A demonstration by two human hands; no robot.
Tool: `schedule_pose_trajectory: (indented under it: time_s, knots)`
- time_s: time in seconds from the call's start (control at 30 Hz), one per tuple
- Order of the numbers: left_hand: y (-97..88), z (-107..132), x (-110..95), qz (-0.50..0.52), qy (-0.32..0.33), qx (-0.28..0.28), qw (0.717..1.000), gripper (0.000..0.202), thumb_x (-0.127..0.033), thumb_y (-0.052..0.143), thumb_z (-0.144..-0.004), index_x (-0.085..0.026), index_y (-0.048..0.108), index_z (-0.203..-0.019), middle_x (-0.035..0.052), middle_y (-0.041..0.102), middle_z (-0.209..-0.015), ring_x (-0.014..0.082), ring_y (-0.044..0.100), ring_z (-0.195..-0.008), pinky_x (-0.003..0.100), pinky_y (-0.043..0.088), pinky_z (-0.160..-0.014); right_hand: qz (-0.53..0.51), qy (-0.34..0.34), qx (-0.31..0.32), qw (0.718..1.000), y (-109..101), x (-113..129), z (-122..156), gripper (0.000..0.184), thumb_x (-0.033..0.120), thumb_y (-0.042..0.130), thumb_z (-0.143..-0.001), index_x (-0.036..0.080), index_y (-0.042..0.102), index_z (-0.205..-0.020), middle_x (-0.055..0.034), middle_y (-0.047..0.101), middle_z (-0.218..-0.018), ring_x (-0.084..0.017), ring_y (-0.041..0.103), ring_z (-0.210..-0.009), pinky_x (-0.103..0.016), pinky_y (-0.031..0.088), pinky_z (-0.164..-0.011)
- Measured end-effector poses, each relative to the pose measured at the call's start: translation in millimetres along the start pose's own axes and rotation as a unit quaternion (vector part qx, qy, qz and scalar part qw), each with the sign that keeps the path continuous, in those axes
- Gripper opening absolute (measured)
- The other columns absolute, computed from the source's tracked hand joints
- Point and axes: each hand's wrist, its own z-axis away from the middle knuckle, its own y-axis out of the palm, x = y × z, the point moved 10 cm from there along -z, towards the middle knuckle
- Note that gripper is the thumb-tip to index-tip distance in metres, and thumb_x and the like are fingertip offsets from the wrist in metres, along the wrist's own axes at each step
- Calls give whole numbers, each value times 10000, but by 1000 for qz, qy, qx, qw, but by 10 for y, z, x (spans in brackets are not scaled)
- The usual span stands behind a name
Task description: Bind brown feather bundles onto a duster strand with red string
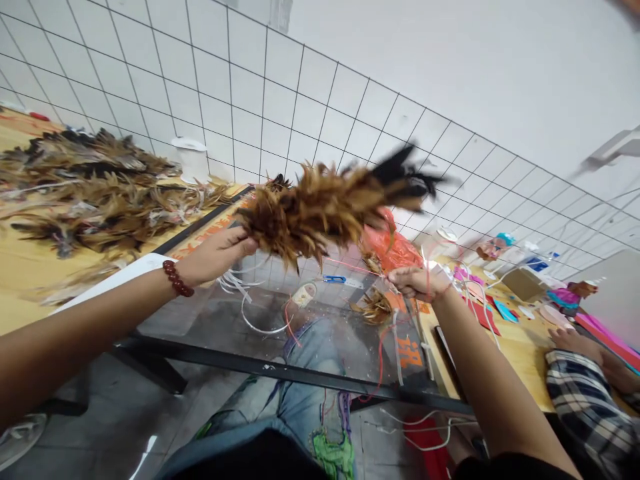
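My left hand [216, 254] is closed round the base of a thick bundle of brown and black feathers [325, 203], held up over a glass tabletop [260, 313]. A thin red thread [350, 265] runs from the bundle to my right hand [415, 281], which is pinched shut on it. A red bead bracelet [177, 278] sits on my left wrist. Below the right hand a small tuft of brown feathers [373, 308] lies on the glass.
Long strips of brown feathers [90, 193] cover the wooden table at left, beside a white roll [190, 160]. Blue-handled scissors [334, 279], white cords and an orange bag [393, 247] lie ahead. Another person's plaid sleeve [585, 400] rests at right among coloured craft pieces.
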Motion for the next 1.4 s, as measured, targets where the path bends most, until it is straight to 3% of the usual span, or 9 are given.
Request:
schedule_pose_trajectory:
  time_s: [0.23, 0.47, 0.6, 0.7, 0.9, 0.97, 1.07, 1.2, 1.4]
  knots:
    - [344, -217, 242, 485, -155, 6, 861, 304, -349, 423, -951, -199, 304, -716, -72, 287, -555, 48, 189, -403, 161, 138, -375, -49, 1, -14, 999, -29, -179, 755, 448, 580, 718, -671, 144, 638, -737, 87, 272, -479, -49, 184, -448, -220, 113, -441]
    - [497, -358, 196, 585, -177, 13, 791, 372, -415, 260, -977, -175, 348, -707, -43, 335, -580, 50, 221, -418, 155, 191, -360, -9, 43, -108, 993, -135, -634, 1520, 493, 640, 679, -680, 152, 690, -746, 11, 498, -571, -76, 306, -491, -239, 212, -473]
    - [778, -308, 176, 571, -180, 46, 800, 275, -278, 368, -965, -142, 428, -734, -25, 389, -602, 32, 238, -405, 126, 178, -346, 103, 56, 16, 993, 178, -714, 1617, 444, 601, 606, -774, 172, 711, -725, -26, 604, -627, -136, 489, -558, -268, 374, -542]
    - [1125, -233, 147, 560, -187, 60, 805, 170, -185, 473, -921, -121, 489, -764, -23, 413, -592, 19, 253, -393, 106, 179, -342, 193, -55, 40, 979, 511, -247, 1449, 315, 509, 622, -807, 227, 738, -884, -67, 695, -905, -219, 618, -853, -331, 475, -783]
    - [1817, -62, -106, 627, -226, 132, 733, 171, -172, 480, -906, -110, 531, -756, 35, 518, -682, 63, 462, -499, 161, 433, -458, 83, -201, -174, 960, 859, 692, 451, 515, 485, 652, -782, 201, 598, -1208, -117, 626, -1179, -235, 572, -1074, -369, 454, -912]
    - [1880, -31, -95, 623, -255, 151, 724, 189, -162, 444, -914, -90, 560, -784, 65, 547, -723, 96, 530, -564, 218, 511, -533, 6, -168, -119, 978, 1048, 670, 75, 466, 526, 670, -745, 175, 651, -1051, -62, 667, -864, -174, 603, -772, -289, 480, -678]
    - [1834, -28, -16, 636, -280, 159, 701, 199, -124, 401, -920, -85, 547, -790, 54, 519, -701, 71, 481, -511, 180, 469, -467, -113, -99, -42, 988, 1221, 518, -233, 436, 582, 652, -710, 153, 659, -787, 76, 400, -451, -64, 318, -401, -200, 251, -407]
    - [1781, -7, 113, 654, -297, 164, 676, 202, -168, 414, -936, -110, 478, -753, -21, 381, -619, 18, 294, -408, 95, 228, -337, -270, -39, -72, 960, 1219, 322, -374, 354, 493, 713, -616, 161, 605, -677, 137, 222, -379, -27, 121, -349, -202, 70, -375]
    - [1658, -78, 309, 612, -276, 86, 736, 222, -249, 481, -927, -132, 441, -743, -54, 331, -581, 15, 216, -392, 106, 160, -344, -406, -12, -115, 907, 1300, 194, -515, 242, 352, 699, -616, 175, 535, -601, 142, 202, -370, -19, 93, -346, -198, 44, -373]
